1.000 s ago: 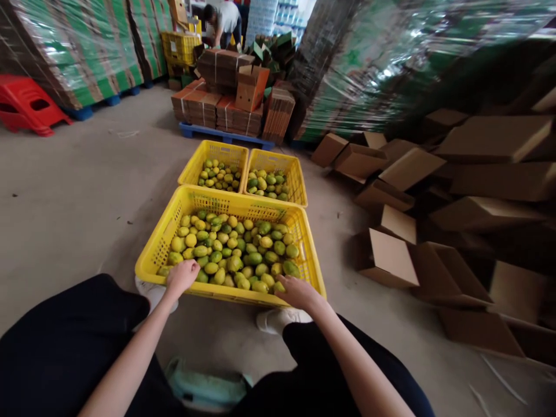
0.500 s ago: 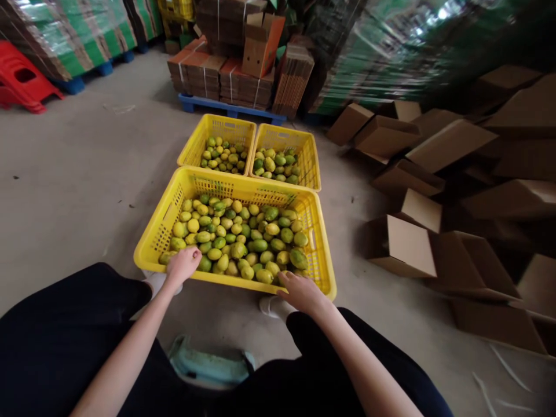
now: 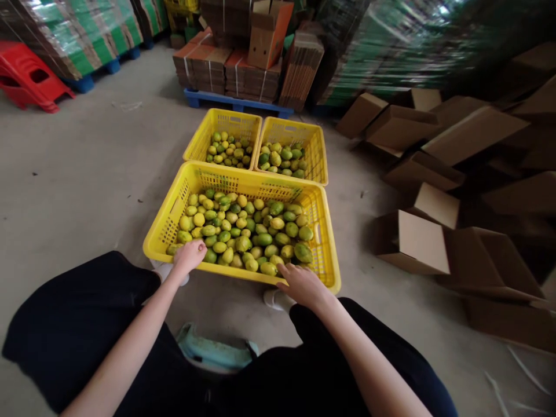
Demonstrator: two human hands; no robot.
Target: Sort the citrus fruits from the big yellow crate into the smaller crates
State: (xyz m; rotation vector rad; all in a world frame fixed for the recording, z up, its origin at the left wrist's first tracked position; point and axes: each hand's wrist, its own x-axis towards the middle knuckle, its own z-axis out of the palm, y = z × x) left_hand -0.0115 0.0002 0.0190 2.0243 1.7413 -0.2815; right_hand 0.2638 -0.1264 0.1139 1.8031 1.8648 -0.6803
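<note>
A large yellow plastic crate (image 3: 243, 176) stands on the floor between my legs, spread with many green and yellow lemons (image 3: 243, 243). At its near left edge, my left hand (image 3: 190, 258) is closed, fingers curled just above the rim; whatever may be inside the curl is hidden. My right hand (image 3: 303, 284) lies over the near rim toward the right, its fingers stretched and close to the nearest lemons. Two smaller-looking yellow crates, one at the back left (image 3: 190, 152) and one at the back right (image 3: 322, 152), also hold lemons.
Flattened cartons (image 3: 252, 78) are stacked on a blue pallet (image 3: 238, 103) beyond the crates. Open cardboard boxes (image 3: 423, 243) lie heaped along the right. A red plastic stool (image 3: 32, 78) stands far left, and a pale green object (image 3: 215, 352) lies beneath me.
The view has shifted a little, so the scene sits slightly farther right and higher. Both hands keep nearly the same places at the crate's near rim.
</note>
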